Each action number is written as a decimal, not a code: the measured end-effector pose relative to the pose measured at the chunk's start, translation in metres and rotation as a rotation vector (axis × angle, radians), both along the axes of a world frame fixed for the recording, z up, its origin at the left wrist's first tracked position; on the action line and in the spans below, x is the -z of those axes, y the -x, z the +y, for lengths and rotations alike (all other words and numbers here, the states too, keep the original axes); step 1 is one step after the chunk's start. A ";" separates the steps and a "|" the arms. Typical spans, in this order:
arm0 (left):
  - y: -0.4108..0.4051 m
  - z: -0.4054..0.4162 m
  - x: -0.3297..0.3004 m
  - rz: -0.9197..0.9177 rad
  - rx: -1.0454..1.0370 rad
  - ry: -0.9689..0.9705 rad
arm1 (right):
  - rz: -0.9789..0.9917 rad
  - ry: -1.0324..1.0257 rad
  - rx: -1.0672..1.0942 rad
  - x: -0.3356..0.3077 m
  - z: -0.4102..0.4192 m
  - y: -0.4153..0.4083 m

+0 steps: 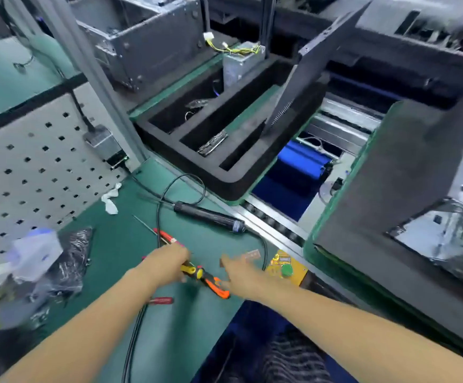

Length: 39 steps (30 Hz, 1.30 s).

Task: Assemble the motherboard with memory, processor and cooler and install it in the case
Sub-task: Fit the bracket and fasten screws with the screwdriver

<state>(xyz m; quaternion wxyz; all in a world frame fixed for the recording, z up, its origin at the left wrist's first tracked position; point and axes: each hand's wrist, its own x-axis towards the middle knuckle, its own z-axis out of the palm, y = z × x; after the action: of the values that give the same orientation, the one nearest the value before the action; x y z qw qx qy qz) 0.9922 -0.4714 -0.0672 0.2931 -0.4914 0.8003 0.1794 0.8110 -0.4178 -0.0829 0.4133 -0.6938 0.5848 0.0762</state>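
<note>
My left hand [169, 262] grips the yellow end of a yellow, black and orange hand tool [211, 283] that lies on the green mat [130, 244]. My right hand [242, 275] is blurred, its fingers stretched out just above the tool's orange end, holding nothing. An open computer case [443, 233] lies on the conveyor at the right, with metal parts inside it. A black foam tray [233, 186] on the conveyor holds a silver metal plate [213, 143]. A black electric screwdriver [211, 217] lies on the mat beyond my hands.
Two red-handled screwdrivers [165, 236] [161, 300] lie near my left hand. A yellow box with a green button [287, 268] sits at the mat's right edge. Plastic bags [45, 266] lie at the left under a pegboard [31, 175]. A black panel [321, 64] leans over the tray.
</note>
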 end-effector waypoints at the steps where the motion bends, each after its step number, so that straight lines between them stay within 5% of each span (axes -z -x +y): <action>1: -0.009 0.002 0.010 0.002 -0.012 -0.012 | 0.023 -0.015 0.002 0.016 0.005 -0.010; 6: -0.021 0.003 0.052 0.047 0.004 0.057 | 0.161 0.069 -0.021 0.053 0.006 -0.033; 11: -0.012 -0.005 0.049 0.208 -0.092 0.024 | -0.027 -0.003 0.094 0.027 -0.005 0.001; 15: 0.022 -0.024 -0.012 0.615 -0.287 -0.097 | -0.102 0.197 0.201 -0.032 0.004 0.065; 18: 0.069 -0.040 -0.079 1.001 -0.443 -0.438 | -0.207 0.327 0.341 -0.089 0.015 0.123; 25: 0.238 -0.048 -0.186 1.503 -0.211 -0.623 | -0.569 0.587 0.823 -0.227 0.065 0.284; 34: 0.476 -0.012 -0.231 1.579 -0.127 -0.345 | -0.609 0.984 0.860 -0.311 0.116 0.463; 39: 0.548 -0.009 -0.228 1.635 -0.149 -0.680 | -0.636 1.045 0.888 -0.327 0.114 0.520</action>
<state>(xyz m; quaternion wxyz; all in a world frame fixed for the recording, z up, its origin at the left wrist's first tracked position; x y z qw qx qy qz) 0.4446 -0.4807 0.1611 -0.2524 -0.1468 0.6286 0.7208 0.2915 -0.3039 0.2437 0.1715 -0.4871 0.6219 -0.5887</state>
